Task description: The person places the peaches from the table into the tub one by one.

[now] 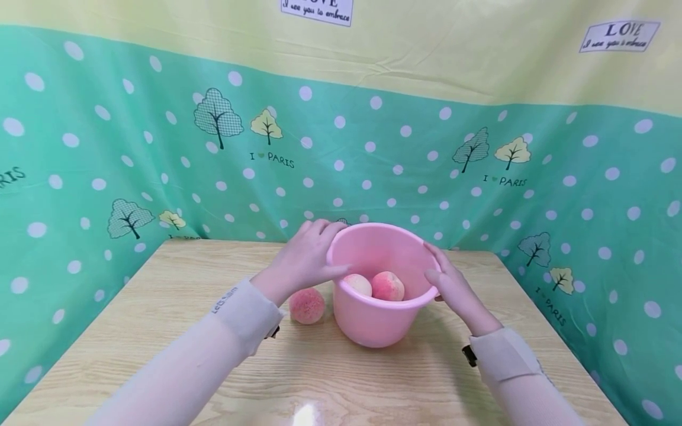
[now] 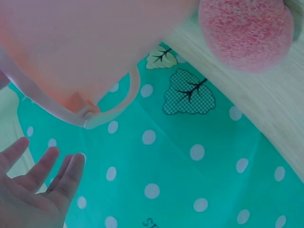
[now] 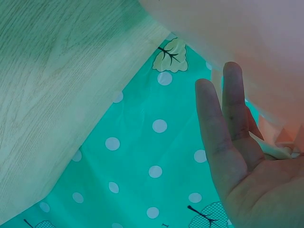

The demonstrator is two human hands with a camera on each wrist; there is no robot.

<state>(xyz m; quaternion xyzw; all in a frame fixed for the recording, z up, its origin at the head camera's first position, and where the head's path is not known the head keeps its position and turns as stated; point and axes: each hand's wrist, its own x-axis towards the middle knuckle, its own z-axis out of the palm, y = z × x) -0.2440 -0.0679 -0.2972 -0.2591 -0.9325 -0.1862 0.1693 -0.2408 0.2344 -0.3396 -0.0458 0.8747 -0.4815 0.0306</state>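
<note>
A pink plastic bucket [image 1: 373, 322] stands on the wooden table, its mouth facing me. Inside it lie a pale peach [image 1: 358, 285] and a redder peach [image 1: 388, 286]. At the bucket's left rim is my left hand [image 1: 306, 254], thumb over the edge; in the left wrist view its fingers [image 2: 71, 175] are spread, apart from the bucket. My right hand [image 1: 455, 287] holds the right rim with the thumb over it, while its outer fingers [image 3: 209, 123] extend straight alongside the wall. A third peach [image 1: 306, 306] sits on the table, left of the bucket.
The light wooden table [image 1: 176, 331] reaches back to a green and yellow patterned curtain [image 1: 341, 142] that encloses it on the back and sides. A bucket handle [image 2: 135, 90] hangs from the rim in the left wrist view.
</note>
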